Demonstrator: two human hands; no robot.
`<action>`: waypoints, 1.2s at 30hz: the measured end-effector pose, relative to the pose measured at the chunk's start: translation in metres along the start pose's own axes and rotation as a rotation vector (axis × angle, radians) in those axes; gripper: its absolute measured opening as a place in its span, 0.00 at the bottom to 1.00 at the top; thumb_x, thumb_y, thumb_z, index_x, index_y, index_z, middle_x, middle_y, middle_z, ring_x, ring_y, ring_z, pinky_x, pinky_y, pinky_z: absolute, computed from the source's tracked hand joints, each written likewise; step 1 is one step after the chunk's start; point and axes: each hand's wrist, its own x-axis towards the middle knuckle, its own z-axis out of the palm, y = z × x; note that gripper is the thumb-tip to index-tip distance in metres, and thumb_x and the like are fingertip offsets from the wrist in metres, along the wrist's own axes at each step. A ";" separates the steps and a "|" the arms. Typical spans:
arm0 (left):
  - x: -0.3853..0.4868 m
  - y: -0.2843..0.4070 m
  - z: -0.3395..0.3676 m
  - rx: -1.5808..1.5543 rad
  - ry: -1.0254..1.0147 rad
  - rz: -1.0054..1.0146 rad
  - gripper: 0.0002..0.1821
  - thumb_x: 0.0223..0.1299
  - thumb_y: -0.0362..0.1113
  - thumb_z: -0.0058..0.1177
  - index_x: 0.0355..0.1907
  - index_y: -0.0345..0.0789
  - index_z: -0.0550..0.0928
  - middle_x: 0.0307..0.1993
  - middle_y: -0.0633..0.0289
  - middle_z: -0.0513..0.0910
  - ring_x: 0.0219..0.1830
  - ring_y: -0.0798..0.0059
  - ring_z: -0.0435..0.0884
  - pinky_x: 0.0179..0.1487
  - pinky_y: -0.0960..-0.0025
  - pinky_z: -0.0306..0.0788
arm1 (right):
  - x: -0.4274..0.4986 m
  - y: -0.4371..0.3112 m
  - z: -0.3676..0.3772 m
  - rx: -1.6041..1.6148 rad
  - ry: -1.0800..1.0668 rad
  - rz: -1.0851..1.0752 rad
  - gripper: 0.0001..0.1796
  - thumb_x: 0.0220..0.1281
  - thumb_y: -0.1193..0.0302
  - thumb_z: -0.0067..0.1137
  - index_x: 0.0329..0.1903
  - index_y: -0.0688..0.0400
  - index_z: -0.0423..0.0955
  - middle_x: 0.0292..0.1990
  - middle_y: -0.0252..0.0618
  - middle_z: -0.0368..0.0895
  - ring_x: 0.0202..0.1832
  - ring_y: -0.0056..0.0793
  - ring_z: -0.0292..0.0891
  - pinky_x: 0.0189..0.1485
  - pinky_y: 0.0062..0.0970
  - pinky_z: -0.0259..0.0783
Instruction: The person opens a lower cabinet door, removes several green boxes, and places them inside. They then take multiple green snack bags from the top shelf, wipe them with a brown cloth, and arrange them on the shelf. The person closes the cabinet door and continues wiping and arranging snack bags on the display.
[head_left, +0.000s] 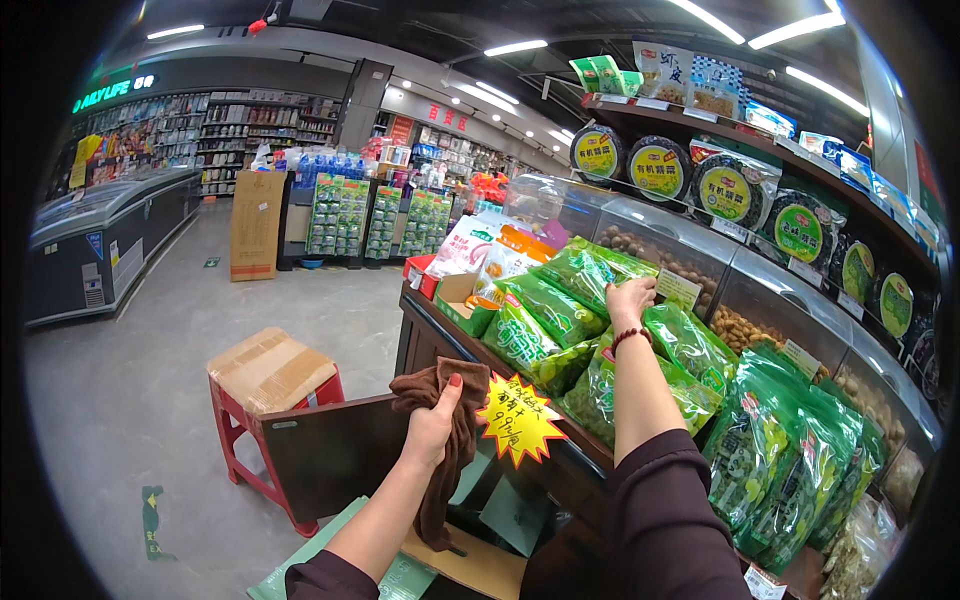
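Note:
My left hand (433, 427) grips a crumpled brown cloth (442, 480), which hangs down over the open cabinet below the display. A yellow starburst sign (519, 420) with handwriting is just to the right of the cloth. My right hand (630, 300), with a beaded bracelet at the wrist, reaches over the display and rests at the edge of a green plastic bag of dried fruit (589, 274); its fingertips are partly hidden. More green bags (525, 337) lie in rows around it, and taller green pouches (795, 457) stand at the right.
Clear bulk bins (795, 277) and a shelf of round seaweed packs (658, 171) rise behind the bags. A red stool (225, 420) topped with cardboard stands beside the opened dark cabinet door (337, 450). Farther off are a tall carton (255, 225) and a chest freezer (112, 240).

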 end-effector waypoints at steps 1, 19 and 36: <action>-0.001 0.000 0.001 0.030 0.042 -0.031 0.18 0.64 0.44 0.50 0.47 0.31 0.74 0.40 0.60 0.79 0.37 0.73 0.81 0.36 0.70 0.79 | -0.005 0.001 0.002 -0.148 0.081 -0.104 0.40 0.48 0.70 0.64 0.61 0.64 0.51 0.62 0.61 0.54 0.65 0.51 0.52 0.64 0.47 0.52; -0.015 -0.016 0.003 0.079 0.011 -0.011 0.18 0.65 0.44 0.48 0.49 0.32 0.74 0.40 0.59 0.80 0.38 0.68 0.82 0.35 0.67 0.80 | -0.075 -0.051 -0.008 -0.192 -0.095 -0.788 0.28 0.62 0.52 0.48 0.60 0.55 0.64 0.61 0.55 0.61 0.65 0.50 0.55 0.65 0.52 0.49; -0.098 -0.069 -0.133 0.547 0.672 -0.361 0.37 0.56 0.60 0.53 0.45 0.21 0.75 0.40 0.57 0.78 0.42 0.75 0.76 0.45 0.74 0.70 | -0.415 0.151 -0.030 0.414 -1.082 -0.484 0.10 0.61 0.72 0.48 0.42 0.65 0.72 0.39 0.54 0.75 0.41 0.48 0.73 0.43 0.35 0.70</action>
